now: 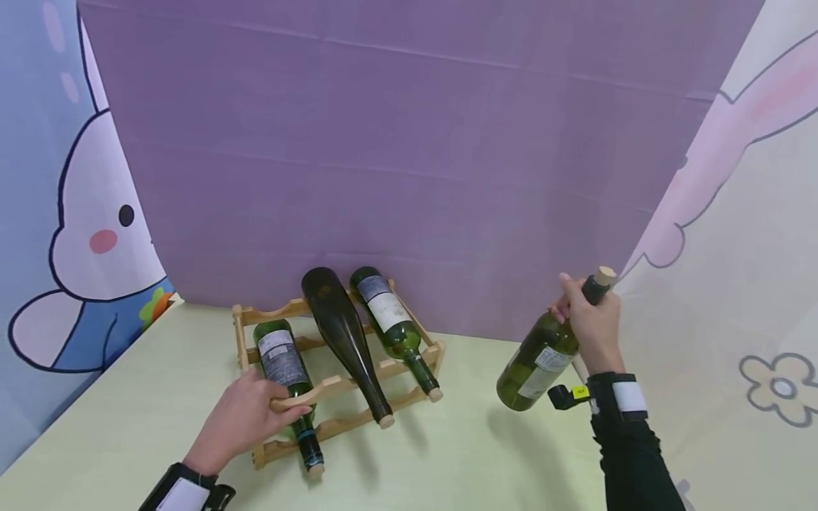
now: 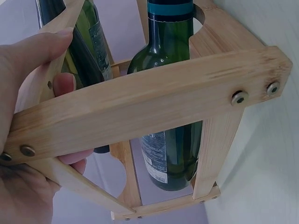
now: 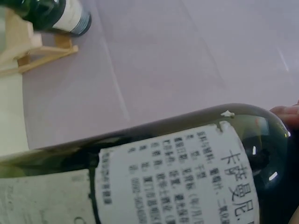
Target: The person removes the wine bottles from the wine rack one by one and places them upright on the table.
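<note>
My left hand [image 1: 246,419] grips the upper front rail at the left end of a wooden wine rack [image 1: 281,309]. Up close in the left wrist view, thumb and fingers wrap the wooden rack [image 2: 149,98]. Three corked wine bottles lie on it, necks sloping down to the front: a labelled green one [image 1: 281,358] at left, a dark one [image 1: 339,326] in the middle, another labelled green one [image 1: 386,309] at right. Right of the rack, my right hand [image 1: 594,326] holds a fourth corked wine bottle [image 1: 533,365] near its neck, tilted, base down-left. White labels cover this wine bottle [image 3: 177,177] in the right wrist view.
The rack stands on a pale yellow-green table [image 1: 447,454], close to a purple backdrop [image 1: 383,142]. Cartoon-printed sheets, a blue one [image 1: 38,234] at left and a pale one [image 1: 722,305] at right, flank the table.
</note>
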{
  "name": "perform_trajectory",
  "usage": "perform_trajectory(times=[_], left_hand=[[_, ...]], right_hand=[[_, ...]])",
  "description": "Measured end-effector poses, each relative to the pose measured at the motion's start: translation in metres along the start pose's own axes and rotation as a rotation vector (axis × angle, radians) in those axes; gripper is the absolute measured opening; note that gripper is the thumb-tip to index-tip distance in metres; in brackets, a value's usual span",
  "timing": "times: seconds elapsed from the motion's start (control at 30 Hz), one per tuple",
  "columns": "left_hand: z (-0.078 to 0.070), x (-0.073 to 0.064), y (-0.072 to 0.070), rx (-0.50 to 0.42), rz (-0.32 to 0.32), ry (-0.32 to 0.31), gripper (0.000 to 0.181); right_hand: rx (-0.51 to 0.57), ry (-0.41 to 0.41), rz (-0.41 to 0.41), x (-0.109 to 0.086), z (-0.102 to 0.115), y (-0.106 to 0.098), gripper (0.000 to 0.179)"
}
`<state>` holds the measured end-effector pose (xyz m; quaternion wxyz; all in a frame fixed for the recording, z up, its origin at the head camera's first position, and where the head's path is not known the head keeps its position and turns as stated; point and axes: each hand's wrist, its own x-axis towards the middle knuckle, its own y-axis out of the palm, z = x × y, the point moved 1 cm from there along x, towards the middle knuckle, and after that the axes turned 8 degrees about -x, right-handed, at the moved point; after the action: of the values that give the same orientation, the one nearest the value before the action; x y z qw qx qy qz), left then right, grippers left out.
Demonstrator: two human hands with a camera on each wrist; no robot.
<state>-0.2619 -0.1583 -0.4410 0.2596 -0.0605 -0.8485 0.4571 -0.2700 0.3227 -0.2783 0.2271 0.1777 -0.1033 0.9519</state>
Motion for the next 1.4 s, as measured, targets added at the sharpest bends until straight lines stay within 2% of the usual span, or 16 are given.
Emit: perform_trajectory(times=[0.2,0.4,0.63,0.77,1.0,1.13,1.4], left_hand=[[0.000,-0.001,0.001,-0.008,-0.020,0.015,0.028],[-0.003,-0.001,-0.003,-0.011,-0.023,0.000,0.027],[-0.004,0.000,-0.001,-0.017,-0.018,-0.016,0.025],[-0.004,-0.001,-0.001,-0.016,-0.023,-0.029,0.024],[-0.003,-0.002,-0.002,-0.007,-0.040,-0.016,0.025],[-0.002,0.000,-0.001,-0.013,-0.048,-0.009,0.025],[0.000,-0.001,0.002,-0.022,-0.046,-0.027,0.026]], right_hand=[[-0.094,0.023,-0.017,0.012,-0.012,0.000,0.045],[-0.076,0.043,-0.036,0.029,-0.026,0.001,0.042],[-0.137,0.058,-0.038,0.040,-0.040,-0.001,0.040],[-0.110,0.075,-0.027,0.045,-0.046,-0.001,0.040],[-0.183,0.071,-0.067,0.056,-0.060,0.003,0.042],[-0.172,0.085,-0.079,0.063,-0.068,0.001,0.042],[-0.239,0.122,-0.112,0.070,-0.084,-0.001,0.042]])
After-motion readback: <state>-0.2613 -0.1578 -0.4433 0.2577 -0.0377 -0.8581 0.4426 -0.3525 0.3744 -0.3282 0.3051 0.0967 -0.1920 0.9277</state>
